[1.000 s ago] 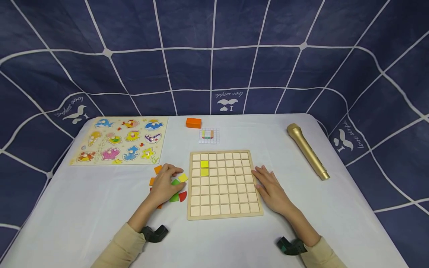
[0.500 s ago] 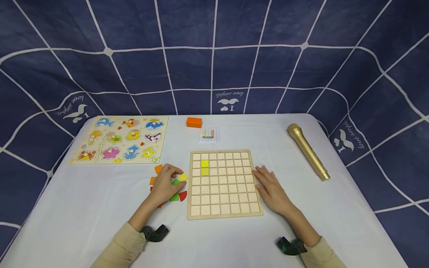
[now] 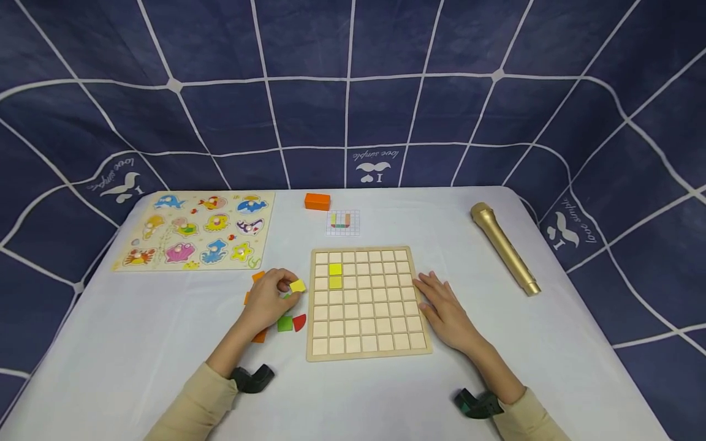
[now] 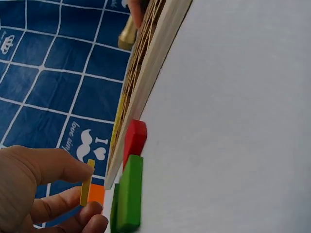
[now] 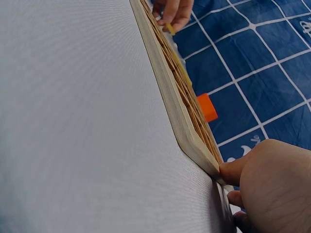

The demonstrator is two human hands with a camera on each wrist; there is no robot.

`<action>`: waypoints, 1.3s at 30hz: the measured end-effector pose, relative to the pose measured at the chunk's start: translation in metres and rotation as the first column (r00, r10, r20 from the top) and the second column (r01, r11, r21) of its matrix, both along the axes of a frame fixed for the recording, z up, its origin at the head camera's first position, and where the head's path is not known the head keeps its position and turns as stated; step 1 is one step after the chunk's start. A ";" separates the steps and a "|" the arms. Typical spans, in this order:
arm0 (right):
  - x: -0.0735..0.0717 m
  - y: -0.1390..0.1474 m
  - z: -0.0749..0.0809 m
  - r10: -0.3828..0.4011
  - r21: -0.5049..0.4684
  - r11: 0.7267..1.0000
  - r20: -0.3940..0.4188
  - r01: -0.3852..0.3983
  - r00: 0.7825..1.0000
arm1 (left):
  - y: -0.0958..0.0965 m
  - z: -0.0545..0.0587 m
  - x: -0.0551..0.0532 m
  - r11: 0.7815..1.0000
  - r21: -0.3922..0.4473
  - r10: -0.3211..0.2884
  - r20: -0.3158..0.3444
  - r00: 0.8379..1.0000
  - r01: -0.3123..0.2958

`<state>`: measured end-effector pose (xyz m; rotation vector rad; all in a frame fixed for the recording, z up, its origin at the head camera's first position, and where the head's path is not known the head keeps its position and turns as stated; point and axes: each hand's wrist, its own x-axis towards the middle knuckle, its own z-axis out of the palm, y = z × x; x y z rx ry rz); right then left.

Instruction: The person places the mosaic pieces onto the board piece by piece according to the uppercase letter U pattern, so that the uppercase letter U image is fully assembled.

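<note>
Left sleeve (image 3: 193, 404), right sleeve (image 3: 531, 421): plain beige. Beside cuffs (image 3: 219, 377): left wrist unit (image 3: 252, 379) black, hooked; right wrist unit (image 3: 481, 406) black, green-patched.

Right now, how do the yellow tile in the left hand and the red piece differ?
The yellow tile has straight sides; the red piece has one curved side. The left hand pinches the yellow tile, while the red piece lies on the table. Both are plain-coloured and off the board.

A cloth-screened recording nook, room type unclear; blue gridded cloth (image 3: 309, 116); white-covered counter (image 3: 386, 398); wrist cameras (image 3: 252, 380).
</note>
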<state>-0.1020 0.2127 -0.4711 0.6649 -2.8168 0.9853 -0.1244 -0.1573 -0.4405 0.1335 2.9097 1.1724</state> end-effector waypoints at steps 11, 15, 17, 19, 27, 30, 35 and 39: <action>0.000 0.000 -0.001 0.000 0.001 1.000 -0.008 0.000 1.000 | 0.024 0.020 -0.003 0.995 0.035 -0.086 -0.087 0.992 0.090; -0.001 0.000 -0.001 0.004 0.003 1.000 -0.015 -0.004 1.000 | 0.035 0.019 -0.004 0.989 0.057 -0.129 -0.105 0.986 0.135; -0.001 0.000 -0.002 0.005 0.004 1.000 -0.017 -0.005 1.000 | 0.041 0.017 -0.005 0.986 0.055 -0.150 -0.112 0.982 0.157; -0.001 -0.001 -0.002 0.006 0.004 1.000 -0.018 -0.006 1.000 | 0.046 0.015 -0.005 0.984 0.041 -0.166 -0.120 0.979 0.172; -0.001 0.000 -0.002 0.006 0.002 1.000 -0.022 -0.006 1.000 | 0.057 0.007 -0.006 0.972 -0.068 -0.232 -0.088 0.969 0.227; 0.000 0.000 -0.001 0.004 0.005 1.000 -0.010 -0.004 1.000 | 0.059 0.005 -0.006 0.966 -0.097 -0.247 -0.078 0.966 0.239; 0.000 0.000 0.000 -0.002 0.010 1.000 0.004 0.002 1.000 | 0.061 0.004 -0.006 0.961 -0.137 -0.252 -0.086 0.964 0.239; 0.000 -0.001 0.000 -0.006 0.009 1.000 -0.008 0.006 1.000 | 0.062 0.005 -0.005 0.959 -0.162 -0.247 -0.093 0.964 0.230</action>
